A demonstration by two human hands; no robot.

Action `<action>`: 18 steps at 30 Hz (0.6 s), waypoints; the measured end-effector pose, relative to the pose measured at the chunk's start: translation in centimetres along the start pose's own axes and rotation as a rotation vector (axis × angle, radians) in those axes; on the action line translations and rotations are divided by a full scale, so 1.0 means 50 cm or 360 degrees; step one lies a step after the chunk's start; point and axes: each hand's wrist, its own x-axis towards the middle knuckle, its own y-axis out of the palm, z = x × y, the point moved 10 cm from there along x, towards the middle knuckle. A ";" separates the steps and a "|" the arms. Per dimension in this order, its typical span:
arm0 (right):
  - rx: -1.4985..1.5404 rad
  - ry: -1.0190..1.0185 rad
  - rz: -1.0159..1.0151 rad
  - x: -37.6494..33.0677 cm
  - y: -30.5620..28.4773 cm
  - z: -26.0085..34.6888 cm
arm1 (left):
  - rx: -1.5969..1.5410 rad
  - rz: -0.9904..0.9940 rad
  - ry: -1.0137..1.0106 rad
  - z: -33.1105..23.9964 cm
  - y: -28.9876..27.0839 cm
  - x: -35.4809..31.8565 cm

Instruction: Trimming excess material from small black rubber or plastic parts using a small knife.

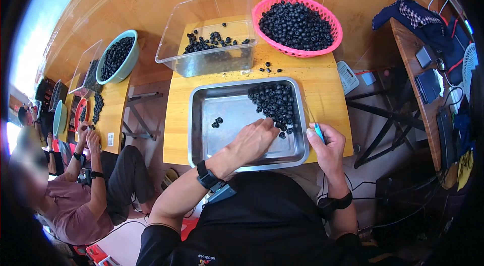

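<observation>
A steel tray (201, 115) lies on the yellow wooden table (176, 125) in front of me. A heap of small black round pieces (276, 102) fills its right side, and two more (217, 122) lie apart at the left. My left hand (254, 140) reaches into the tray, its fingertips at the lower edge of the heap; whether it pinches a piece is hidden. My right hand (326, 147) rests on the tray's right rim, closed on a thin tool with a blue handle (319, 131).
A clear plastic bin (206, 31) with several black pieces stands behind the tray, a pink basket (297, 24) full of them to its right. Another person (75, 190) sits at the left by a second table with a teal bowl (117, 57). Cluttered desk at right.
</observation>
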 end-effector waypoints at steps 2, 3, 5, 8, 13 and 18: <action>0.0020 0.0023 0.0016 0.001 0.002 -0.006 | -0.0024 -0.0036 0.0079 -0.005 -0.004 -0.007; 0.0037 0.0046 0.0031 0.001 0.005 -0.011 | -0.0022 -0.0035 0.0077 -0.003 -0.006 -0.010; 0.0036 0.0039 0.0037 0.001 0.006 -0.014 | -0.0232 -0.0102 0.0091 -0.002 -0.020 -0.016; 0.0044 0.0024 0.0044 -0.002 0.013 -0.013 | -0.0520 -0.0141 -0.0054 0.011 -0.036 -0.025; -0.0035 0.0000 0.0092 -0.005 0.024 -0.005 | -0.1198 -0.0188 -0.0388 0.047 -0.020 -0.045; -0.0049 -0.0021 0.0146 -0.011 0.043 0.000 | -0.1854 -0.0261 -0.0497 0.072 0.000 -0.064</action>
